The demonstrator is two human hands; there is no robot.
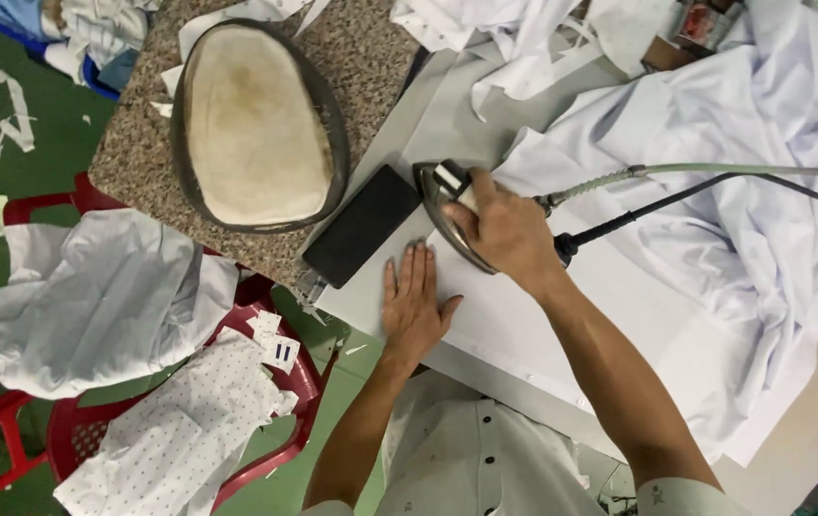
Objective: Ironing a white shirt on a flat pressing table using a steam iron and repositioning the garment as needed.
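My right hand (507, 229) grips the handle of a steam iron (440, 187) that rests on white fabric (524, 315) spread over the ironing surface. A grey hose (715, 170) and a black cable (677, 199) run from the iron off to the right. My left hand (415, 304) lies flat, fingers together, on the white fabric just in front of the iron. A black rectangular pad (363, 225) sits at the fabric's left edge, next to the iron's tip.
An oval padded pressing form (258, 124) lies on a speckled stone top (141, 153). Crumpled white garments (763, 143) pile at the right. Red plastic stools (285, 382) hold pale blue cloth (94, 296) and dotted fabric pieces (189, 430). Scraps litter the green floor (8, 124).
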